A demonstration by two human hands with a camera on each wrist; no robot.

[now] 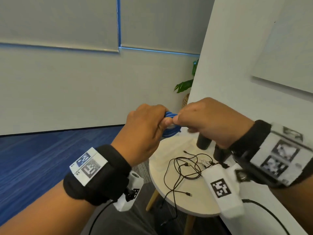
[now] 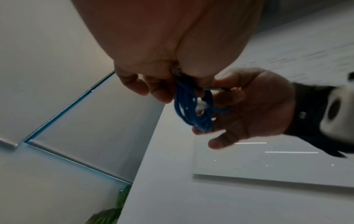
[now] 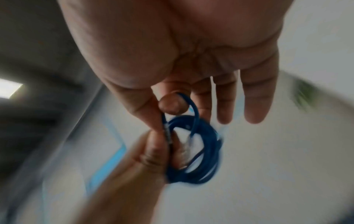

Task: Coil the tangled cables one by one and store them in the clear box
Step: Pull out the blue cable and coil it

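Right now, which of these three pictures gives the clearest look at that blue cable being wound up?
The left wrist view: the blue cable hangs there as a sharp bundle of loops between the left hand and right hand. The right wrist view shows the whole coil but blurred. In the head view the hands hide most of it.

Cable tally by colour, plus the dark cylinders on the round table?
Blue cable, coiled, held by left hand and right hand: 1
Black cables, tangled on the round table; exact count unclear, at least 1
White cable: 1
Dark cylinders: 2
Total: at least 5
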